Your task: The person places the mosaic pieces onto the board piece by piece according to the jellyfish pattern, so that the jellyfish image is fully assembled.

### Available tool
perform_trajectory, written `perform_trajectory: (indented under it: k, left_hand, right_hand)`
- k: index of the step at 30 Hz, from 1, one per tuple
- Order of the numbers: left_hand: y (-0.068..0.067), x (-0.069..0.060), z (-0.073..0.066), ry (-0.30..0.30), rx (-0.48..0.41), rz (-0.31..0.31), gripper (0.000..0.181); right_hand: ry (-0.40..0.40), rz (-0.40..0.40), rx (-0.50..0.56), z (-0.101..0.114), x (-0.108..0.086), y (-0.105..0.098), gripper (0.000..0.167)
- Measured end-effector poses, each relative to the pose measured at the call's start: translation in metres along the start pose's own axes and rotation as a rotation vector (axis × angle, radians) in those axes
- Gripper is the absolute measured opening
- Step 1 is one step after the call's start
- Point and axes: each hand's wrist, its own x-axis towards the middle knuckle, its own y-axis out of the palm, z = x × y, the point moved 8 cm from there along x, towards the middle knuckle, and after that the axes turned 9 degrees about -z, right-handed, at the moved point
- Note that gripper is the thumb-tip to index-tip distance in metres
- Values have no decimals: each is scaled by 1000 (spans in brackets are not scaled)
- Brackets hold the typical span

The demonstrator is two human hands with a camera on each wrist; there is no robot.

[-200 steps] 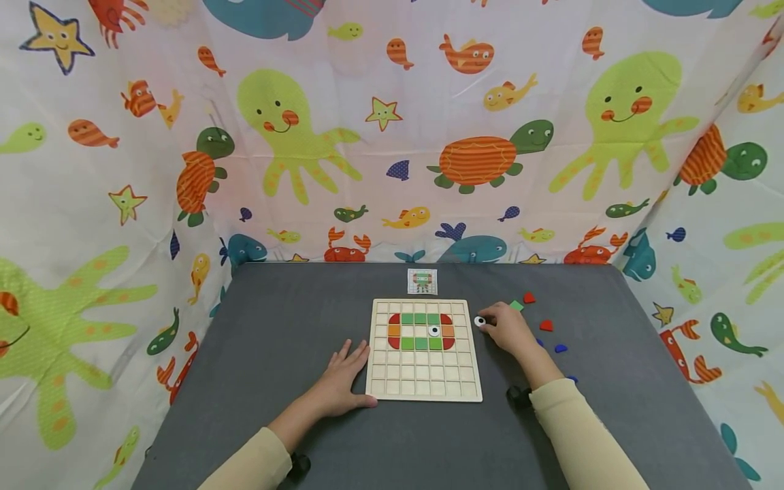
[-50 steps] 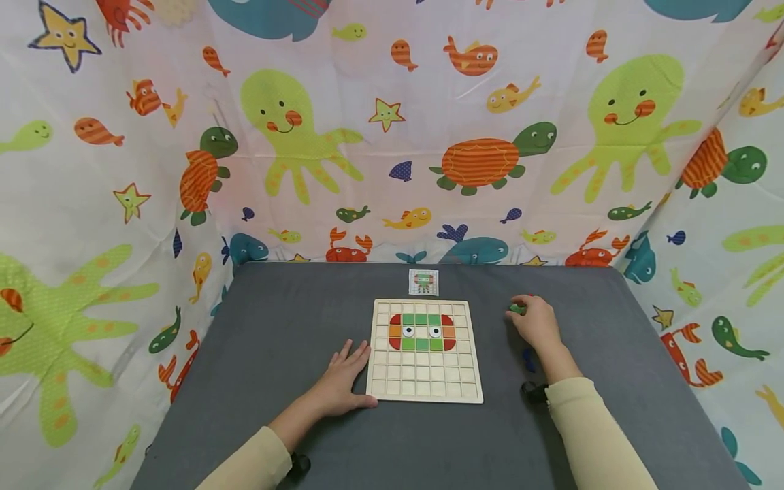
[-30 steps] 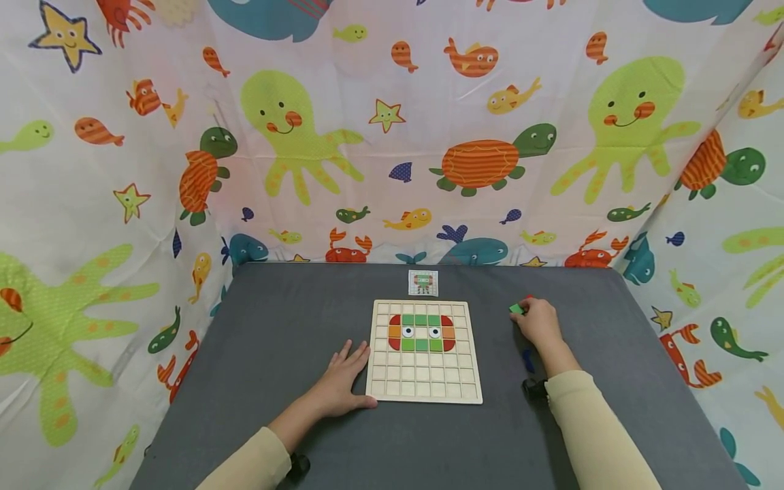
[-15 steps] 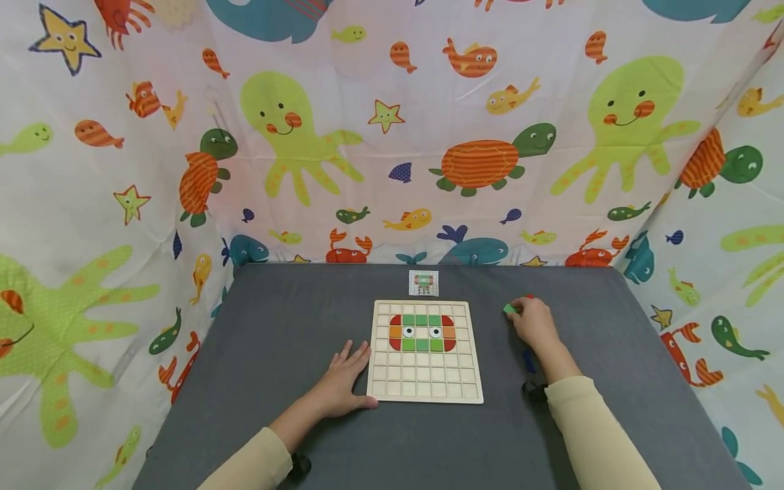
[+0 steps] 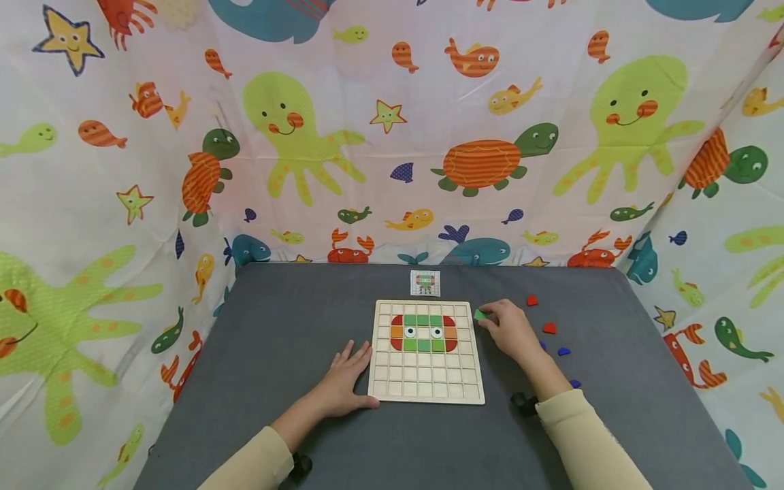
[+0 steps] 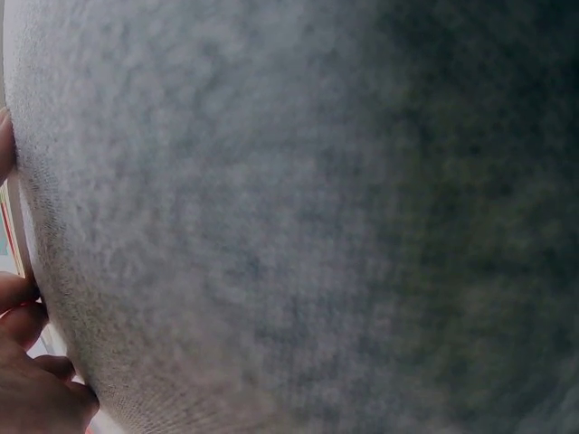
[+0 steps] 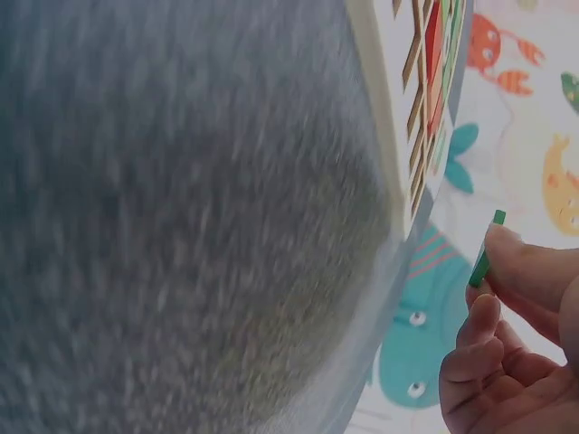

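My right hand (image 5: 510, 330) pinches a green tile (image 7: 488, 249) between thumb and finger, just right of the wooden grid board (image 5: 426, 390). The tile is off the table in the right wrist view. Spread out flat, my left hand (image 5: 339, 384) touches the board's left edge with its fingertips and thumb. Red, orange and green tiles fill a band of cells in the board's upper half. Among them sit two round eye tiles, a left eye tile (image 5: 410, 332) and a right eye tile (image 5: 437, 333). Bare cells lie below the band.
A small picture card (image 5: 425, 283) lies behind the board. Loose to the right are an upper red piece (image 5: 532, 300), a lower red piece (image 5: 549, 328) and several blue pieces, one a blue half-round (image 5: 564, 351). A patterned curtain (image 5: 392, 150) hangs beyond the grey table (image 5: 269, 320).
The second eye tile went from my right hand onto the board. My right hand then took the green tile from the right and brought it left. My left hand stays put.
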Motion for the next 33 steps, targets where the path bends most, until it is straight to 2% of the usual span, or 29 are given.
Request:
perform_trajectory:
  k: [13,20,33]
  left_hand:
    - [2,0,2,-6,2,6,111]
    - [1,-1,1,-8,-3,3,112]
    - [1,0,2,-19,1,2,112]
  right_hand:
    - [-77,34,38,42,-18,11,28]
    - [-142,21,82,60,-27,16,25]
    - [-263,80,73,92,-51,48,25]
